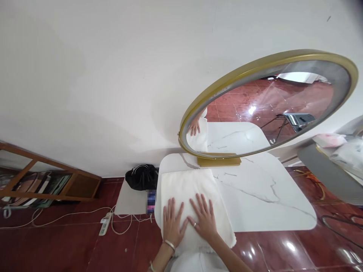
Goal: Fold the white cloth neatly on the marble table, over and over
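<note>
A white, fuzzy-looking cloth lies spread over the left part of a white marbled table, its near edge hanging toward my lap. Flat on the cloth rests my left hand, fingers apart, with a bracelet at the wrist. My right hand also presses flat on it, fingers spread, a ring on one finger. The two thumbs come close together near the middle of the cloth. Neither hand grips anything.
A round gold-framed mirror stands on a gold base at the table's back. Left of the table are a black bag, a power strip with cords, and a wooden shelf. A grey surface holds plastic bags at right.
</note>
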Demonstrator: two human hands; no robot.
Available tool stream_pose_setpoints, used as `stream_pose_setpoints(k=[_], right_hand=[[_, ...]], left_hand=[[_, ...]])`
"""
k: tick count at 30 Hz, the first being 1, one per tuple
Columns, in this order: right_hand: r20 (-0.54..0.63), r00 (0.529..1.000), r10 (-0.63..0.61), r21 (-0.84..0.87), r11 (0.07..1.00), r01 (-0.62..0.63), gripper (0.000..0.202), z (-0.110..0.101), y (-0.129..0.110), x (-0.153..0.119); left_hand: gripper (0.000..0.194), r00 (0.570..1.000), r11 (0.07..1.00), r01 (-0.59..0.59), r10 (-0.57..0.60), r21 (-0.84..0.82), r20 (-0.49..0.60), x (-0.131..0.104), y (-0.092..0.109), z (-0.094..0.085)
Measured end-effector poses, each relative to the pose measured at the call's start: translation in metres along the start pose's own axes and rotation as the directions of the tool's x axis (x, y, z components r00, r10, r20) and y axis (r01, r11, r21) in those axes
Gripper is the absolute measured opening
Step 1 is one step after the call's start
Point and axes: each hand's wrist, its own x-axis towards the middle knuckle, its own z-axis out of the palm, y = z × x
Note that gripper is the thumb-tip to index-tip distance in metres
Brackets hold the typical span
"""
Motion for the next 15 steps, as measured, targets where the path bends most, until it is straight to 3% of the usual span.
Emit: stream_pose_setpoints(k=[4,7,11,15], right_hand=[[-0.077,0.991,0.112,-0.020,0.993,-0.113,0.067,0.010,0.009,0.002],[-0.119,0.979,0.163,-0.023,0.986,-0.167,0.068,0.017,0.011,0.020],[-0.114,0.979,0.166,-0.016,0.985,-0.169,0.064,0.026,0.002,0.060],[-0.068,0.994,0.091,0.006,0.996,-0.091,0.063,0.034,-0.015,0.087]], left_hand=[[0.063,0.990,0.991,-0.133,0.134,-0.021,0.032,0.034,-0.004,0.001],[0.060,0.983,0.982,-0.181,0.182,-0.047,0.026,0.067,-0.015,0.003],[0.054,0.997,0.996,-0.077,0.077,-0.047,-0.013,0.095,-0.038,0.005],[0.050,0.996,0.997,0.070,-0.070,-0.016,-0.047,0.089,-0.057,0.006]])
